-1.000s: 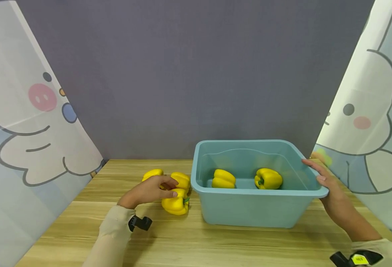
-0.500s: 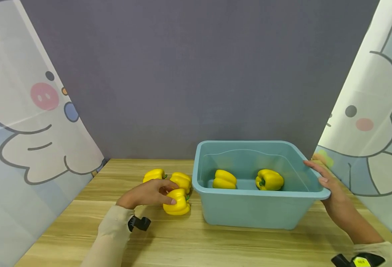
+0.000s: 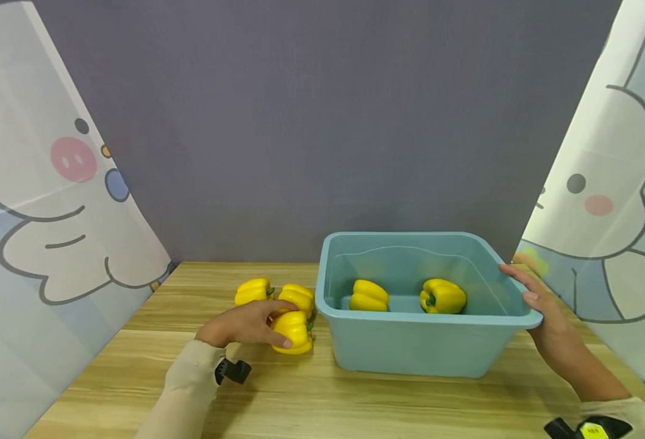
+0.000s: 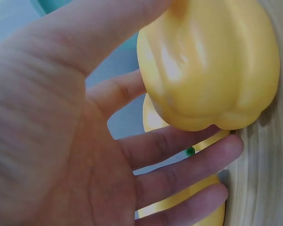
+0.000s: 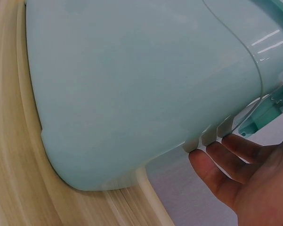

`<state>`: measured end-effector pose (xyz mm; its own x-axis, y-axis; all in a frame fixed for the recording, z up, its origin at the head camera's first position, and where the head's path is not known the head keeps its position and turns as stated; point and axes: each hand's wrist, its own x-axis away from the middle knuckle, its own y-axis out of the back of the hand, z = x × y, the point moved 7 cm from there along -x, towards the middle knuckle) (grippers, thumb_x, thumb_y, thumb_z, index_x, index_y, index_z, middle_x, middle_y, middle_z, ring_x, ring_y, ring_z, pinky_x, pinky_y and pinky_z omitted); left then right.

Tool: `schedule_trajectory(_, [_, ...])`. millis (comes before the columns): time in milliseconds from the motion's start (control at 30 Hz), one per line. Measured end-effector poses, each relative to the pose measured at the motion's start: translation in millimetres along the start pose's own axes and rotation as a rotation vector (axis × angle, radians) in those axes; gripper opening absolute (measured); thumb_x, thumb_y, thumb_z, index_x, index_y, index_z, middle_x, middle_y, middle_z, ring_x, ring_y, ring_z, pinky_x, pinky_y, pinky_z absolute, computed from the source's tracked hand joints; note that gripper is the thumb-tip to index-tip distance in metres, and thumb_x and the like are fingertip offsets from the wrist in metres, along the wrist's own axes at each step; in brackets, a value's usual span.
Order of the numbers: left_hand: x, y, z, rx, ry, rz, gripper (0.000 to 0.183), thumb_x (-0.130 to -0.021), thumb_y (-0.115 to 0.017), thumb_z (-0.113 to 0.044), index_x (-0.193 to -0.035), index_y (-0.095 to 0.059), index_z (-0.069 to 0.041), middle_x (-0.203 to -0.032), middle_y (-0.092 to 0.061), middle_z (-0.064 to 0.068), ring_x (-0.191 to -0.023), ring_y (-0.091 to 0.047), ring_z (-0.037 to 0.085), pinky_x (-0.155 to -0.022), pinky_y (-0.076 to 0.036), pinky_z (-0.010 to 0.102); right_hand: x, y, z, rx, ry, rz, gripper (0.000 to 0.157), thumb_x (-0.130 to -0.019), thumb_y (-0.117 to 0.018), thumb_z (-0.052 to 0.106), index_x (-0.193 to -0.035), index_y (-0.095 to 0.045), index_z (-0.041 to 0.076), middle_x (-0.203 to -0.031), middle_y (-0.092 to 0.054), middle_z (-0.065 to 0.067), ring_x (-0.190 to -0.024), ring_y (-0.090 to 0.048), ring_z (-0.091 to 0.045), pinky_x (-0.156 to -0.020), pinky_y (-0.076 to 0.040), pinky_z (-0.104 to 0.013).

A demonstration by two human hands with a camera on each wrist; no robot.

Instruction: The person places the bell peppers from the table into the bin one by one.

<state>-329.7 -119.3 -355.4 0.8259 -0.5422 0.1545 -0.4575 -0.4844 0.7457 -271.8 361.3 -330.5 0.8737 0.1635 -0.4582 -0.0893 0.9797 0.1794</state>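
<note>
Only my head view looks down into the blue-green tub [image 3: 410, 344]; my left wrist view alone catches the lobed end of the front pepper [image 3: 296, 332], which my left grip [image 3: 248, 323] pinches between thumb and fingers. My right grip [image 3: 547, 317] holds the tub's right rim, and only that wrist view shows fingertips [image 5: 198, 157] at the outer wall beneath it. I count one tub and five yellow peppers [image 3: 443, 297]: two inside, three along its left on the counter [image 3: 278, 402], the front pepper farthest from the far edge.
</note>
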Motion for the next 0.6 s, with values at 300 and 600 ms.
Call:
schedule_trajectory(300, [1.3,-1.5,-1.0,-0.002,0.006,0.015,0.078,-0.079,-0.087,-0.034,-0.145,-0.052,-0.015,-0.122,-0.059,0.003,-0.106,-0.056,0.021,-0.091,-0.047,0.047,0.3,-0.2,0.4,0.0,0.0,-0.014,0.053,-0.106,-0.018,0.02,-0.156,-0.033,0.016,-0.151,-0.028,0.002,-0.116,-0.04,-0.015,-0.08,-0.039,-0.023])
schedule_trajectory(600, [-0.2,-5.2,-3.9,-0.003,-0.014,0.032,0.072,-0.077,-0.088,-0.026,-0.14,-0.054,-0.017,-0.118,-0.058,0.001,-0.103,-0.055,0.02,-0.091,-0.045,0.047,0.4,-0.3,0.5,-0.007,0.002,-0.01,0.053,-0.106,-0.018,0.02,-0.157,-0.032,0.016,-0.152,-0.027,0.003,-0.117,-0.039,-0.014,-0.081,-0.039,-0.023])
